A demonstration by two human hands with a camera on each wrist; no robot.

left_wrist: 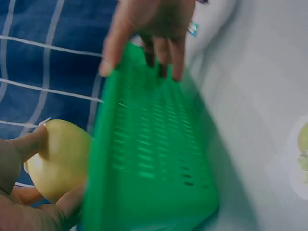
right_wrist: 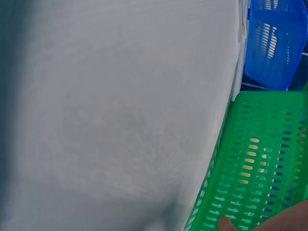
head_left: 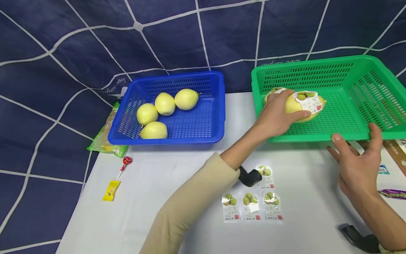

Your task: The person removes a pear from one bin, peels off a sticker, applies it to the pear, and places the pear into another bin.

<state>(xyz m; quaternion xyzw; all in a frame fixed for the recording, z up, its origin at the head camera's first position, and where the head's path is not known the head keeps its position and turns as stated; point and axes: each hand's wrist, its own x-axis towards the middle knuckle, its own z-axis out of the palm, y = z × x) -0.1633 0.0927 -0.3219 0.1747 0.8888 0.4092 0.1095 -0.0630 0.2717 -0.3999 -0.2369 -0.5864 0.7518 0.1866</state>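
Inside the green basket, my left hand grips a yellow pear that carries a white fruit-picture label. A second labelled pear shows partly behind that hand. In the left wrist view, fingers and thumb curl round the pear beside the basket wall. My right hand holds the basket's front rim, with some digits over the rim and others against the outer wall. Only part of it appears in the right wrist view.
A blue basket with several unlabelled pears stands left. A sheet of labels lies on the white table. A lollipop, a yellow packet and a green-edged bag lie left; a purple wrapper lies right.
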